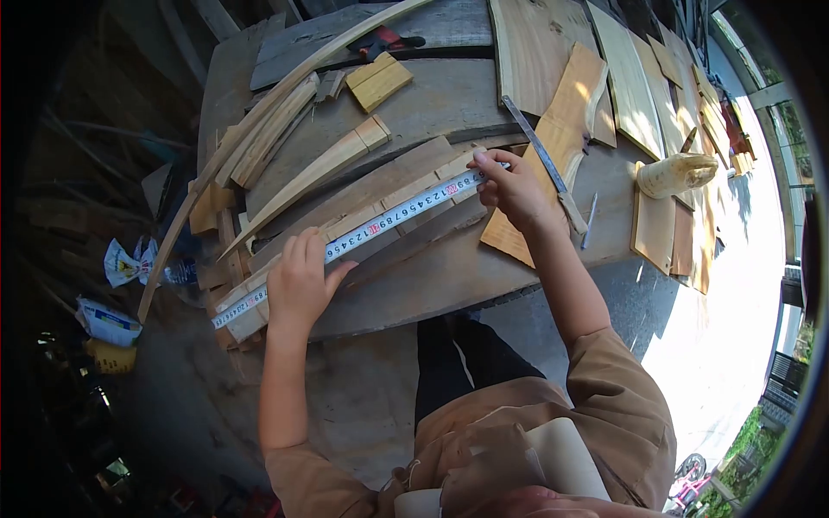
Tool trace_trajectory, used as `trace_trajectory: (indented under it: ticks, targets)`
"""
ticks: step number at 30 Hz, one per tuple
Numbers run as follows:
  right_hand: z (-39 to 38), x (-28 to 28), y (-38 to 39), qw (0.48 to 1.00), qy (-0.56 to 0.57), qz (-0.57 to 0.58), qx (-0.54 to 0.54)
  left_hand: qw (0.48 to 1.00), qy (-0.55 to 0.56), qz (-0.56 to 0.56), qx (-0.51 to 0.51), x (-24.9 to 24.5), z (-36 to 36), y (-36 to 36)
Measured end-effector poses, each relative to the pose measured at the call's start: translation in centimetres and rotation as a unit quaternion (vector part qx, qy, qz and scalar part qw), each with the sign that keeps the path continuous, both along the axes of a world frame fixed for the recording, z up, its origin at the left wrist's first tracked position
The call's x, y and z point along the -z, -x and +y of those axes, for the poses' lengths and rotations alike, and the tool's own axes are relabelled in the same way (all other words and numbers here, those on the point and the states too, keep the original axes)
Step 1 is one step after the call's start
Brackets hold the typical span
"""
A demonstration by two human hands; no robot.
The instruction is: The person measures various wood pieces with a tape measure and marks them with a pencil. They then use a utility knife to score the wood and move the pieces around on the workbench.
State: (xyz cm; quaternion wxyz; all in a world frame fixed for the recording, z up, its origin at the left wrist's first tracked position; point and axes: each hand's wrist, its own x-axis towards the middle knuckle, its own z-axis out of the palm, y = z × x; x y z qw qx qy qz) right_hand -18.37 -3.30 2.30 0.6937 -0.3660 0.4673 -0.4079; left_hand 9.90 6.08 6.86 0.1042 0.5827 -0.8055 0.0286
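Note:
A white tape measure (399, 212) with black and red figures lies stretched along a long wooden piece (367, 210) on the workbench. My left hand (300, 274) rests over the tape and the wood near their left part, its thumb apart from the other fingers. At the tape's right end, my right hand (509, 186) pinches the tape between thumb and fingers. Pencil-like marks cross the wood along its upper edge. Beside my right hand, a metal square (537, 147) with a wooden handle lies on an orange-brown board.
The workbench (432, 302) also bears a curved strip (294, 82), a tapered wooden piece (319, 171), a yellowish block (378, 82), a red and black tool (386, 41), a pen (590, 220) and a carved wooden piece (676, 176). Several boards lie at the right.

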Motion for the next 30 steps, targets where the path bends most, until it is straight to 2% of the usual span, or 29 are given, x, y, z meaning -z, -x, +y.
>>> trace_trajectory:
  ticks: [2, 5, 8, 11, 15, 23, 25, 30]
  targets:
    - [-0.4, 1.3, 0.2, 0.993, -0.065, -0.093, 0.022, 1.0, -0.011, 0.003, -0.003, 0.2, -0.2, 0.3]
    - [-0.4, 1.5, -0.3, 0.979, -0.115, -0.155, 0.066, 1.0, -0.021, 0.008, 0.002, 0.2, -0.3, 0.4]
    - [-0.1, 1.8, -0.7, 0.976, -0.128, -0.17, 0.055, 1.0, -0.022, 0.016, 0.007, 0.6, -0.5, 0.6]
    - [0.4, 2.3, -1.1, 0.987, -0.095, -0.118, 0.053, 1.0, -0.006, 0.009, -0.002, 0.4, -0.8, 1.3]
    - [0.5, 2.5, -1.2, 0.992, -0.07, -0.104, 0.018, 1.0, 0.007, 0.006, 0.022, 0.3, -1.3, 1.7]
    - [0.9, 3.0, -2.0, 0.99, -0.073, -0.093, 0.071, 0.999, 0.018, 0.015, 0.047, 0.8, -1.4, 1.6]
    - [0.8, 3.1, -2.1, 0.99, -0.072, -0.087, 0.084, 0.998, -0.023, 0.041, 0.041, 0.6, -1.3, 1.9]
    - [0.6, 3.1, -2.3, 0.989, -0.081, -0.06, 0.108, 0.998, -0.019, 0.045, 0.046, 1.0, -1.3, 2.0]
